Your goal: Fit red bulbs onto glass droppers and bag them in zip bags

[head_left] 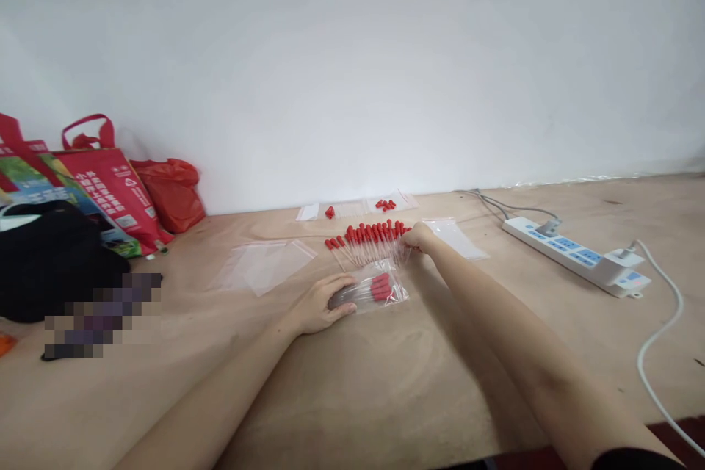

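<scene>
Your left hand (327, 301) holds left end of clear plastic bag (397, 294). Right hand (419, 236) sits at right end of thin clear red-topped sticks (377, 236), lined up past bag; can't tell if gripping. Sticks probably light, maybe brittle: pinch red tops. Bag looks slippery, floppy.

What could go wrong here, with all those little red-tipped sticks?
The right hand, at the row's end, might knock the closely packed red-tipped sticks out of line. The clear plastic bag could slide if the left hand eases off it. The white cable, looping to the near edge, might snag and tug the power strip.
</scene>
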`<state>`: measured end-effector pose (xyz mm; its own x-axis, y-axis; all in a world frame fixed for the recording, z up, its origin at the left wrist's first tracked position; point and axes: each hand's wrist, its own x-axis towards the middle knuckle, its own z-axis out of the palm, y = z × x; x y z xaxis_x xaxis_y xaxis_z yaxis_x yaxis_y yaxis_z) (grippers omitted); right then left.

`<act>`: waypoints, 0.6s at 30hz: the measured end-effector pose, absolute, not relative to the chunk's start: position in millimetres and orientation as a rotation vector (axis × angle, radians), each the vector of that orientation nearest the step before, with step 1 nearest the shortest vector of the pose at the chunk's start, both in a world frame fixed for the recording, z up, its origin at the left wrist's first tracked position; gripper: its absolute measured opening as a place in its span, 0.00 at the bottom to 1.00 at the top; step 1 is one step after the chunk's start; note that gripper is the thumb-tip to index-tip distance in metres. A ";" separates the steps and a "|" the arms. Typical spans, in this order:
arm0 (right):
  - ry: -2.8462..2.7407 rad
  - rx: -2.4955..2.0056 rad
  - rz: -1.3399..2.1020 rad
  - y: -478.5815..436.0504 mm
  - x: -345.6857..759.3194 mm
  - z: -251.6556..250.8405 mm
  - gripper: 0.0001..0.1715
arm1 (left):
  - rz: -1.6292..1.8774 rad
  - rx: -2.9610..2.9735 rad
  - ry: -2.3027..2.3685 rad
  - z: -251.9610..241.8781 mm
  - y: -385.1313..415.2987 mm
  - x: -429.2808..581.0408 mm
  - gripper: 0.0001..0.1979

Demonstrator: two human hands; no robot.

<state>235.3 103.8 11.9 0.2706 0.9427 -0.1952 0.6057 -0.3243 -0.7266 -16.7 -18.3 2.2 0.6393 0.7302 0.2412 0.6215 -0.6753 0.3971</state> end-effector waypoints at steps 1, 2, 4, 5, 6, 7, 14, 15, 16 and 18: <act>-1.383 -2.001 0.887 101.8 236.7 13.1 0.08 | 0.561 2.584 1.092 2.1 -18.5 -17.0 0.20; -1.377 -1.968 0.925 98.6 239.0 14.8 0.07 | 0.561 2.584 1.092 2.1 -18.5 -17.2 0.20; -1.373 -1.878 0.994 89.0 246.5 19.4 0.05 | 0.564 2.582 1.094 2.1 -18.2 -17.3 0.20; -1.377 -1.822 1.023 82.7 251.2 21.8 0.04 | 0.565 2.582 1.093 2.1 -17.8 -17.3 0.20; -1.382 -1.762 1.048 75.8 256.0 24.1 0.04 | 0.568 2.582 1.093 2.2 -17.4 -17.1 0.20; -1.386 -1.707 1.068 68.5 260.5 25.9 0.07 | 0.568 2.582 1.092 2.3 -17.0 -16.8 0.20; -1.295 -1.211 1.116 24.6 259.1 12.5 0.51 | 0.559 2.612 1.043 3.1 -17.3 -16.4 0.20; -1.275 -1.155 1.104 20.7 254.9 8.1 0.54 | 0.562 2.624 1.013 3.1 -17.8 -16.7 0.20; -1.262 -1.123 1.088 17.2 250.6 3.9 0.56 | 0.564 2.633 0.980 3.1 -18.3 -17.0 0.19; -1.247 -1.091 1.051 11.6 242.5 -3.5 0.56 | 0.568 2.644 0.932 3.1 -19.2 -17.3 0.19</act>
<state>242.5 11.6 -3.5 0.0457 0.9833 0.1764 -0.0069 0.1769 -0.9842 -17.3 -19.2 3.1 0.7148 0.6454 0.2695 0.5352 -0.7528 0.3833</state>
